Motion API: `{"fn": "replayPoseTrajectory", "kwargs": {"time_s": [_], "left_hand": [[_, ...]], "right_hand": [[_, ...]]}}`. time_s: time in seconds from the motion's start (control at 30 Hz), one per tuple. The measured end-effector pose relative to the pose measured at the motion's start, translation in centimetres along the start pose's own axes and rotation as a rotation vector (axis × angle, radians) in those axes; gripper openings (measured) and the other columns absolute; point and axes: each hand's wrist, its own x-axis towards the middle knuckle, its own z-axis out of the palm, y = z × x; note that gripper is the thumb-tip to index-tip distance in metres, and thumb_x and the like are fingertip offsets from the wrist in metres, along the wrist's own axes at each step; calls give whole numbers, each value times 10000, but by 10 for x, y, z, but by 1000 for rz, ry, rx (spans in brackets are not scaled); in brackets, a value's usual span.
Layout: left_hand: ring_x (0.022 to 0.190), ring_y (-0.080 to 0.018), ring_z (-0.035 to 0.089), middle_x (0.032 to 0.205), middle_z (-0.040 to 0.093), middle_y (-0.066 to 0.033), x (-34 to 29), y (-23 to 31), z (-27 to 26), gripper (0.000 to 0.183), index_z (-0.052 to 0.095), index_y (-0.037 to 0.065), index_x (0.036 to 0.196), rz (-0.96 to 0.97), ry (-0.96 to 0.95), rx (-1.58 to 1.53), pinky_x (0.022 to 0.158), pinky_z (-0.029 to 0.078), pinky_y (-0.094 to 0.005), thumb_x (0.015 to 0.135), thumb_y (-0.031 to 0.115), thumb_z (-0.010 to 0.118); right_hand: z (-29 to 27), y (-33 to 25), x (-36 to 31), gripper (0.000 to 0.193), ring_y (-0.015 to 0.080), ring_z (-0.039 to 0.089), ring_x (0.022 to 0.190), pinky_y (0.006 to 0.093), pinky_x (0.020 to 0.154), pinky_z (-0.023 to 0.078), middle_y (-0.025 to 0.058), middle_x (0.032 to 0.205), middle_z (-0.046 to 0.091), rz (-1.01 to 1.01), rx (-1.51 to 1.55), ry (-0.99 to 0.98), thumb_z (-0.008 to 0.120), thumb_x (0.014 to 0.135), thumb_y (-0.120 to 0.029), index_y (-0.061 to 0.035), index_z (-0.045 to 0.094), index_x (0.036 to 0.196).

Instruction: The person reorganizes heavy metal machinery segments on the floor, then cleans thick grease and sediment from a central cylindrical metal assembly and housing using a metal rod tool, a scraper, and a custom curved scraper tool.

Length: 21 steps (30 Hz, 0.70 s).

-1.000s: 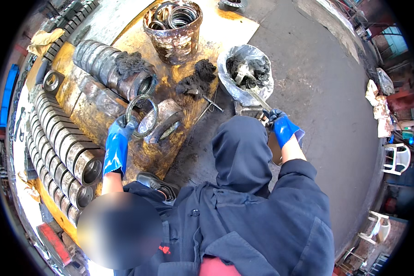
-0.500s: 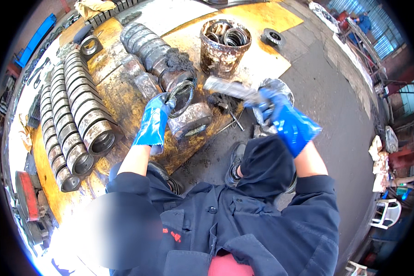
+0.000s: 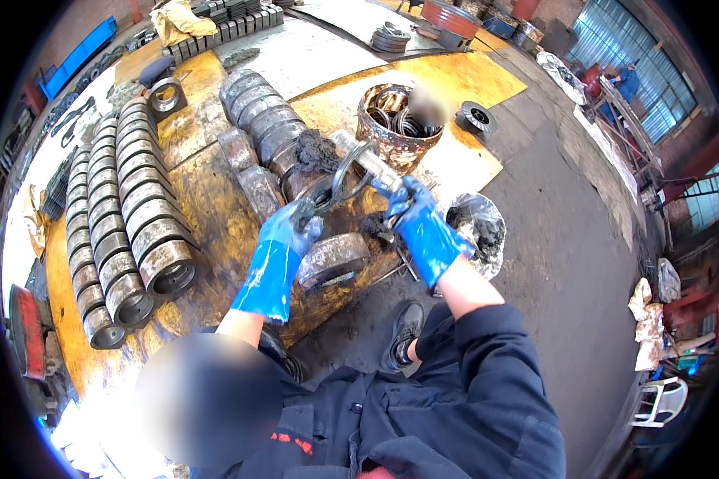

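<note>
The fingers of the left hand (image 3: 290, 227) are holding a ring (image 3: 338, 177); the right hand (image 3: 415, 209) is gripping a flat tool (image 3: 384, 173). Smeary gloves (image 3: 265, 275) could be making either slip.

No readable text or numbers.
Only candidate: red marks (image 3: 291, 444) on the dark jacket (image 3: 487, 399), wearer's own left side of the chest. Short, slightly slanting row, bright against the dark cloth, close beside the round blurred patch at lower left. Too small and smeared to make out; cannot tell whether letters or a plain design.
</note>
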Motion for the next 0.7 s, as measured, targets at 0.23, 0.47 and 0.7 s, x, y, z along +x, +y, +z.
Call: {"fn": "replayPoseTrajectory", "kwargs": {"time_s": [0.23,0.47,0.7], "left_hand": [[992,-266,679,1055,694,-161,-4,1,-9,367,654,37,1144,-146,-54,1,879,519,-341,838,237,684],[1184,-293,599,1278,614,-162,-10,-5,-14,737,467,51,1390,-162,-19,128,1013,474,-362,807,397,755],[1193,-317,583,1285,591,-206,-12,-31,-9,737,505,12,1341,-173,17,65,1019,461,-372,774,403,770]], "right_hand": [[63,-134,107,297,134,489,391,288,337,385,21,582,571,-480,-151,-50,433,982,-355,-105,555,880],[111,-182,143,267,314,670,910,377,699,627,175,1061,659,-488,139,-99,506,997,-187,40,565,1124],[69,-203,123,419,298,683,898,309,639,600,246,1225,610,-578,-105,-200,476,970,-230,61,494,1271]]}}
